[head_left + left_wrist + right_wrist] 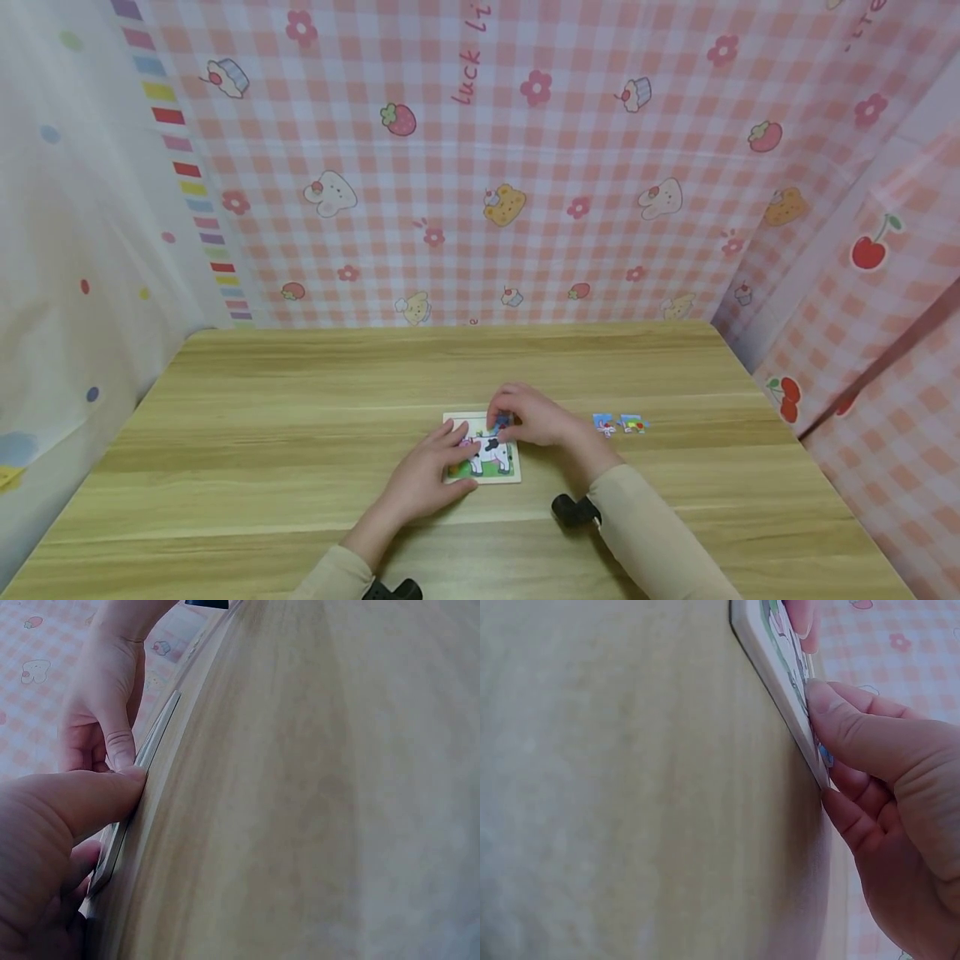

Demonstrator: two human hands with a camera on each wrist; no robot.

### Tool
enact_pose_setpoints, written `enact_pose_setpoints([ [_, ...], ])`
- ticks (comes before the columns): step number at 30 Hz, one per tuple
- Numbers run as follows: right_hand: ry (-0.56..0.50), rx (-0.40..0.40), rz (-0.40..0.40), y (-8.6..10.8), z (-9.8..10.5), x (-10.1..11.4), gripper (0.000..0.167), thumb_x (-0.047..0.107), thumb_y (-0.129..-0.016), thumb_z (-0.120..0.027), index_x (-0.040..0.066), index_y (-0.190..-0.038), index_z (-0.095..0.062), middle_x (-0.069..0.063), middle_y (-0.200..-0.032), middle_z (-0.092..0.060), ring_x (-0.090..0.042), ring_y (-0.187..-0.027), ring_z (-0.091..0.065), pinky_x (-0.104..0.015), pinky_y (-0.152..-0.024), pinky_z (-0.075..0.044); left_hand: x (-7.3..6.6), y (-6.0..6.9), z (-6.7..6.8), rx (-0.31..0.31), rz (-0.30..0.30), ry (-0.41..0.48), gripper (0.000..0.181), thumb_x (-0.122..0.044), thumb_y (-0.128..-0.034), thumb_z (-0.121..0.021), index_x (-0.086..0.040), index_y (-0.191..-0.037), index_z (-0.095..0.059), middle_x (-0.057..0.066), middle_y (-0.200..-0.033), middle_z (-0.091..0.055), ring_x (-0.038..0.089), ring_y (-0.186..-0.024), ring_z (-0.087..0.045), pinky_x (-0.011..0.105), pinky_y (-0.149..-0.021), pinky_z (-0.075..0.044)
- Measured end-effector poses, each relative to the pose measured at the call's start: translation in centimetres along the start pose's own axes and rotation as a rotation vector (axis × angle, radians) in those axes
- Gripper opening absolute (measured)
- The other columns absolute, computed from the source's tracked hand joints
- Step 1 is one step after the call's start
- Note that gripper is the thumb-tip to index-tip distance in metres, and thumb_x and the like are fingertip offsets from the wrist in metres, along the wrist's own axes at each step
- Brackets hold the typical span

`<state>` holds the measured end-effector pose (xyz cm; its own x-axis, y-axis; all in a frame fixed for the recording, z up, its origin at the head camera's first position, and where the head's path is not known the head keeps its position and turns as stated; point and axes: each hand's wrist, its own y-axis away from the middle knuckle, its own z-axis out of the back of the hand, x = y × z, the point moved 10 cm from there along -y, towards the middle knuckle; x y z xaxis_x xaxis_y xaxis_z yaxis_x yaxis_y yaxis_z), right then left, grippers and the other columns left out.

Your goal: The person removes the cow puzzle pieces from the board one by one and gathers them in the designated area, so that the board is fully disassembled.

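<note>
A small jigsaw board with a pale frame (498, 481) lies flat on the table and carries a black-and-white cow picture (491, 458) on green. My left hand (427, 472) rests on its left side, fingers extended over the picture and thumb by the lower edge. At the board's upper right corner, my right hand (538, 418) pinches a blue puzzle piece (502, 422), mostly covered by the fingers. In the right wrist view, a bit of blue (826, 755) shows beneath the right thumb. The left fingers hide part of the picture.
Two loose puzzle pieces, one blue with pink (603, 422) and one blue with green (633, 424), lie right of the board near my right forearm. A wood-grain table (262, 467) spreads around, with a pink checked curtain (450, 167) behind it.
</note>
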<state>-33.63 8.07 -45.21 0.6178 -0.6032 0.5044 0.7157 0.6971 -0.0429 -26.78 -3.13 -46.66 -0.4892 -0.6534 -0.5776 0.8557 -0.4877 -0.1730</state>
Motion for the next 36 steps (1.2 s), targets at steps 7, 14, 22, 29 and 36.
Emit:
enact_pose_setpoints([
  [7,-0.028,-0.014,-0.064,0.0,0.0,-0.5,0.022,0.012,-0.088,-0.075,0.014,-0.108,-0.067,0.002,-0.104,-0.062,-0.014,-0.097,-0.055,-0.036,-0.091,-0.047,-0.1,0.1,0.1,-0.005,-0.011,0.006,0.050,-0.027,-0.0856,-0.076,-0.011,-0.132,-0.064,0.015,-0.150,-0.045,0.040,-0.144,-0.034,0.061,-0.113,-0.031],
  [14,-0.105,-0.059,-0.086,0.3,0.3,-0.8,0.023,0.009,-0.087,-0.075,0.010,-0.108,-0.066,0.000,-0.100,-0.060,-0.014,-0.092,-0.056,-0.029,-0.084,-0.051,-0.2,0.1,0.1,-0.010,-0.017,0.028,0.050,-0.026,-0.0852,-0.076,-0.011,-0.132,-0.065,0.015,-0.150,-0.046,0.040,-0.143,-0.034,0.061,-0.112,-0.031],
  [22,-0.206,-0.105,-0.083,0.5,0.4,-1.1,0.017,0.006,-0.088,-0.073,0.013,-0.103,-0.066,0.004,-0.091,-0.060,-0.011,-0.083,-0.055,-0.024,-0.076,-0.049,0.0,0.1,0.1,-0.006,-0.010,0.021,0.050,-0.026,-0.0854,-0.076,-0.011,-0.132,-0.065,0.015,-0.151,-0.045,0.040,-0.144,-0.033,0.060,-0.113,-0.031],
  [29,-0.271,-0.141,-0.083,1.0,0.6,-1.2,0.014,0.005,-0.090,-0.070,0.012,-0.102,-0.067,0.001,-0.092,-0.063,-0.011,-0.085,-0.056,-0.025,-0.079,-0.050,0.0,0.0,0.1,-0.005,-0.005,0.022,0.051,-0.027,-0.0856,-0.076,-0.011,-0.132,-0.064,0.015,-0.151,-0.045,0.039,-0.144,-0.033,0.061,-0.113,-0.030],
  [36,-0.354,-0.182,-0.045,1.6,1.0,-1.0,0.017,0.001,-0.091,-0.067,0.006,-0.107,-0.068,-0.006,-0.096,-0.068,-0.012,-0.089,-0.060,-0.025,-0.082,-0.050,-0.1,0.0,0.0,-0.005,-0.019,0.002,0.050,-0.027,-0.0857,-0.076,-0.011,-0.132,-0.065,0.016,-0.150,-0.045,0.040,-0.143,-0.034,0.060,-0.113,-0.031],
])
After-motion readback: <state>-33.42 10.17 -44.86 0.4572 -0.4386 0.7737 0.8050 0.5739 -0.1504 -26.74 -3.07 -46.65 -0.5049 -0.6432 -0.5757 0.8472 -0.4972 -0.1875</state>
